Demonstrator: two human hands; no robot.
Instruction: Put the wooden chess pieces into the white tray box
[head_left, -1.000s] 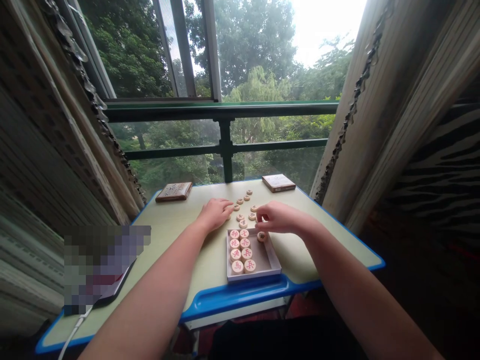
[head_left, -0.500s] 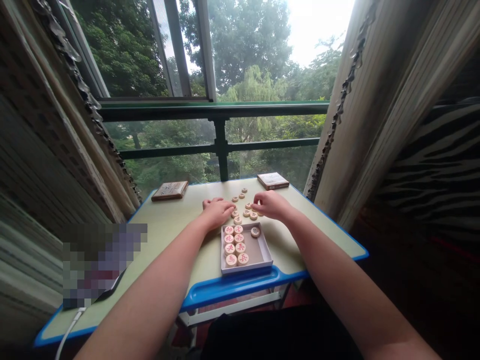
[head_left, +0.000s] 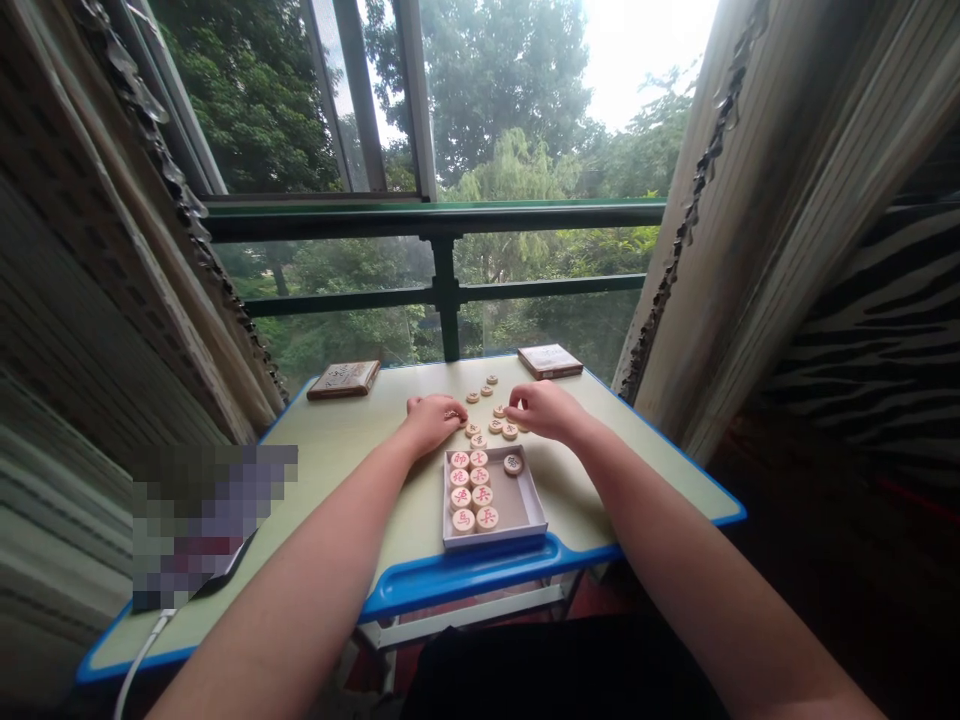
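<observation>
My left hand (head_left: 433, 422) is closed on a Chinese chess piece (head_left: 453, 413) that shows at its fingertips, left of the loose pieces. On the other side, my right hand (head_left: 550, 409) is curled with its fingertips down among loose Chinese chess pieces (head_left: 509, 432); what it pinches, if anything, is hidden. In front of both hands lies a shallow open box (head_left: 541, 512). Two columns of red-marked pieces (head_left: 460, 498) fill its left side. One dark-marked piece (head_left: 513, 465) sits alone near its upper right corner.
The pale table (head_left: 330, 470) has a raised blue edge. A brown flat box (head_left: 343, 380) stands at the back left and a white-topped one (head_left: 550, 360) at the back right. A blurred-out device (head_left: 217, 530) with a white cable (head_left: 142, 650) lies at the left.
My left hand has drawn slightly left and back from the loose pieces, and a piece now shows at its fingertips. The right hand has hardly moved. The view has shifted a little.
</observation>
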